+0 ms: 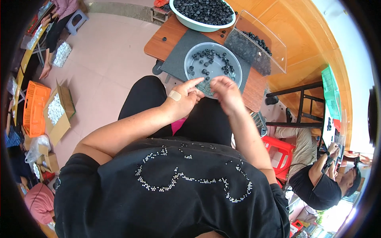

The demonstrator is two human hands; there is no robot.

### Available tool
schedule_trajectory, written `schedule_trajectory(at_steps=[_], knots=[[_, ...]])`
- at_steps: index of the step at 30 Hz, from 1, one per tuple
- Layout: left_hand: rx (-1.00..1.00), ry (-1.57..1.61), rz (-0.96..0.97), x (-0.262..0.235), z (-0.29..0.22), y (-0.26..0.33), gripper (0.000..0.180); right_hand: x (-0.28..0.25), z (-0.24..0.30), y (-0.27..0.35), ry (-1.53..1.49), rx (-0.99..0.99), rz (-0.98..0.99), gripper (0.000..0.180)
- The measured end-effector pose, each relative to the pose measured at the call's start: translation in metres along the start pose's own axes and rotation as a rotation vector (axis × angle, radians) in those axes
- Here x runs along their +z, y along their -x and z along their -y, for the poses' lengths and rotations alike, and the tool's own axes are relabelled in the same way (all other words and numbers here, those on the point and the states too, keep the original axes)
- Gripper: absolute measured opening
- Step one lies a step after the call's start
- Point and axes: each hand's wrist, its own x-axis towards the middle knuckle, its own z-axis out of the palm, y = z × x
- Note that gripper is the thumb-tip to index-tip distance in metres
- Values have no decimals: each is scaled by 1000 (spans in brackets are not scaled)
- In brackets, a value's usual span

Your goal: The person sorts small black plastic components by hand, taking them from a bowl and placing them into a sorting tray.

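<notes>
My left hand [180, 98] is over the near left rim of a round translucent basin [189, 55], an adhesive bandage on its back. Its index finger points out while the other fingers curl in; whatever they hold is hidden. Close beside it, above the basin's near edge, my right hand [227, 91] has its fingers drawn together, slightly blurred. No object shows clearly between them. Inside the basin lie small round black caps [208, 55], mostly toward the far and right sides. Small pale greenish pieces [205, 88] are heaped at its near side, partly behind my hands.
A large pale bowl [198, 26] full of black caps stands at the far side of the brown table [156, 45]. Right of the basin, a clear plastic bin [254, 49] holds more. Cartons and an orange crate [35, 107] are left; a person [321, 182] works at right.
</notes>
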Motion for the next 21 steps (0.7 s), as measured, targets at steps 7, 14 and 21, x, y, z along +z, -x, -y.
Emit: schedule_trajectory(at_steps=[7,14,21], knots=[[-102,174,-48,-10,17,-9,38,-67,89,-80,-208,-295,-521,12],[-264,245,-39,-22,29,-15,36,2,5,-103,1173,-626,-122,18],[-290,237,-20,-27,36,-21,36,2,-21,-118,1300,-626,-114,18]])
